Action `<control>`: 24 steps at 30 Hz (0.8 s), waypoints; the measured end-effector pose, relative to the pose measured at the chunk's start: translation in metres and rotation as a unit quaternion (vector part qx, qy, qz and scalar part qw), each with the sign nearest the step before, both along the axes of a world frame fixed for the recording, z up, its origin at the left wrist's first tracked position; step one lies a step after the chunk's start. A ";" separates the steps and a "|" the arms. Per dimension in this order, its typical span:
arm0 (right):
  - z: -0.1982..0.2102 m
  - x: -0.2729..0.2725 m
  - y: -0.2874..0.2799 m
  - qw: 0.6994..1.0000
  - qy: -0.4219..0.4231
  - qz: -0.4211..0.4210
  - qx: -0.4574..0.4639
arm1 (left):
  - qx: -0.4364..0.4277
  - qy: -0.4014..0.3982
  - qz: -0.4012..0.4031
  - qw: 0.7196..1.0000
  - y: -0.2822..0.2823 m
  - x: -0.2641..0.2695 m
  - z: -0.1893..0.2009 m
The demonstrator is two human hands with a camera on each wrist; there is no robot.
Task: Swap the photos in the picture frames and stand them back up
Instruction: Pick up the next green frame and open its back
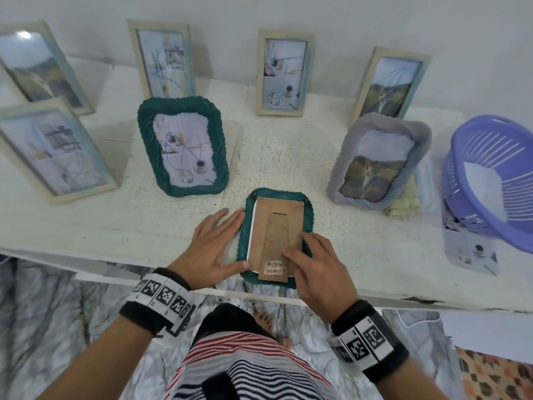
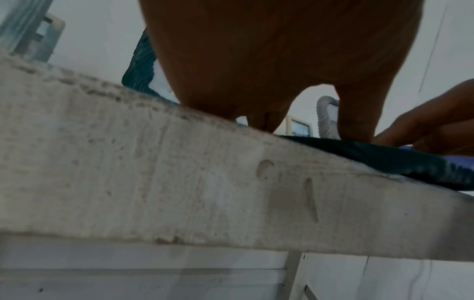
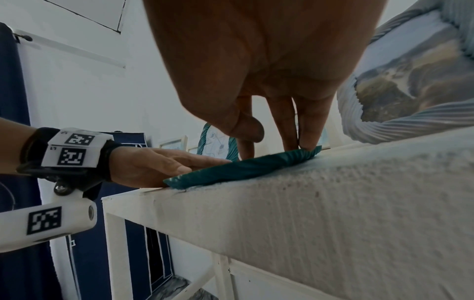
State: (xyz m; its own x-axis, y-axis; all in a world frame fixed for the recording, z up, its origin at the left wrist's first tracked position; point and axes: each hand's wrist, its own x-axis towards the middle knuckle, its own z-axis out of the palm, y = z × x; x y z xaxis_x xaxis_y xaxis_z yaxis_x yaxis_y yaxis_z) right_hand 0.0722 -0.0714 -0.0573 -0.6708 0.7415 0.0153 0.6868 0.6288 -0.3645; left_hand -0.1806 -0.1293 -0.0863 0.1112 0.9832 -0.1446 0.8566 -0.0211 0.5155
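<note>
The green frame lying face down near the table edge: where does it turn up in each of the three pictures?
Head view: green frame lies bottom centre, cardboard back up, between both hands.
Left wrist view: green frame is a dark sliver at the right, on the table edge, under the fingers.
Right wrist view: green frame is a thin green wedge at the centre, fingertips pressing on it.
Shared landmark: the standing grey frame.

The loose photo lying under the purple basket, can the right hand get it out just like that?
Probably not cleanly. The loose photo is partly pinned under the purple basket, so the right hand, now pressing the teal frame's cardboard back, would likely need the basket lifted first.
</note>
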 end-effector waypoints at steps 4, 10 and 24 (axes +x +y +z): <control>0.000 -0.004 -0.002 1.000 0.000 -0.013 -0.007 | -0.008 -0.009 -0.009 1.000 -0.004 0.003 -0.001; 0.003 -0.010 -0.005 0.999 0.006 -0.032 -0.007 | 0.010 0.002 -0.030 0.999 -0.009 0.001 -0.004; 0.015 -0.058 -0.006 0.981 -0.054 -0.186 -0.034 | 0.070 0.035 -0.041 0.996 -0.015 0.004 -0.008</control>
State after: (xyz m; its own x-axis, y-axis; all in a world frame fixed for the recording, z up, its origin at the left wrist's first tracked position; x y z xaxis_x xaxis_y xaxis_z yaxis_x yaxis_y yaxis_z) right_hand 0.0141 -0.0775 -0.0426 -0.3495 0.9317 -0.0985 0.9005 0.3050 -0.3100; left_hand -0.1762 -0.1443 -0.0940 0.1871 0.9822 -0.0174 0.8830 -0.1604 0.4411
